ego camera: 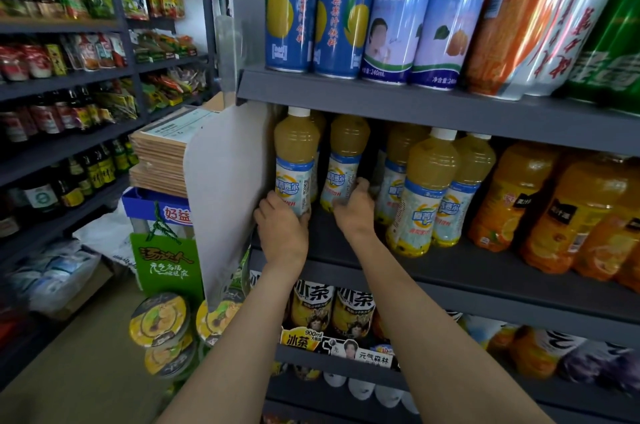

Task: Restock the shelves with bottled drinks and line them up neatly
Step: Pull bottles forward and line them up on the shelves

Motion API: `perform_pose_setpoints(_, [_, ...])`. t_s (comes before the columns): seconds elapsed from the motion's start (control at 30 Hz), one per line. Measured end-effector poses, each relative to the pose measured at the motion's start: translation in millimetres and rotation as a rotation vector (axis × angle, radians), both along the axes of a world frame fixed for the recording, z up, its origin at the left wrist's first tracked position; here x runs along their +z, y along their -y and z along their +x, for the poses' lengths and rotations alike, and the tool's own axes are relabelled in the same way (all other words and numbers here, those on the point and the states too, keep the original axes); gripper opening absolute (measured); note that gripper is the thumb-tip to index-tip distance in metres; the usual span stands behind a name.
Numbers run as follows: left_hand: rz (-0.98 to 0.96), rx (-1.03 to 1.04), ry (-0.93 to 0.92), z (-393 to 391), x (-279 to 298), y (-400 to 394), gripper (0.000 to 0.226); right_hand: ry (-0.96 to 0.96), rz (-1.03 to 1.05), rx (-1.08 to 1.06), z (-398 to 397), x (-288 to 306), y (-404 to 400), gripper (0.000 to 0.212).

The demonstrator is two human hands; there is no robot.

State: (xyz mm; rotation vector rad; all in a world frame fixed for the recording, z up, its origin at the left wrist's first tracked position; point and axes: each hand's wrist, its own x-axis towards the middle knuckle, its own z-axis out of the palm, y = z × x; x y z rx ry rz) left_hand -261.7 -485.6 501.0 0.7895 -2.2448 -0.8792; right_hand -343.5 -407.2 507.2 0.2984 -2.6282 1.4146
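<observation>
Grey shelf point(398, 260), mid tier: left hand point(282, 229) wraps base of far-left bottle point(294, 160), right hand point(355, 207) grips 2nd bottle point(344, 160). Both upright, directly beyond fingers; front bottle point(427, 195) sits nearer, to right.

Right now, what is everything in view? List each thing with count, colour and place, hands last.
pale juice bottles: at least six, cloudy yellow, blue-white labels, middle shelf
orange juice bottles: several, orange, middle shelf, right
tall cans: four, blue, top shelf
iced tea bottles: two shown, yellow-black labels, lower shelf
white panel: one, shelf's left end
flat cartons: stack, brown, left of panel
noodle bowls: several, yellow lids, floor display
left hand: grips the leftmost pale bottle's base
right hand: grips the next pale bottle
</observation>
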Motion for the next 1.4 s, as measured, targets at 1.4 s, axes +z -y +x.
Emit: perform_pose_setpoints(1.4, [-0.237, -0.119, -0.267, 23.3, -16.7, -42.0, 0.052, -0.420, -0.108, -0.386, 45.9, 11.3, -91.8, 0.070])
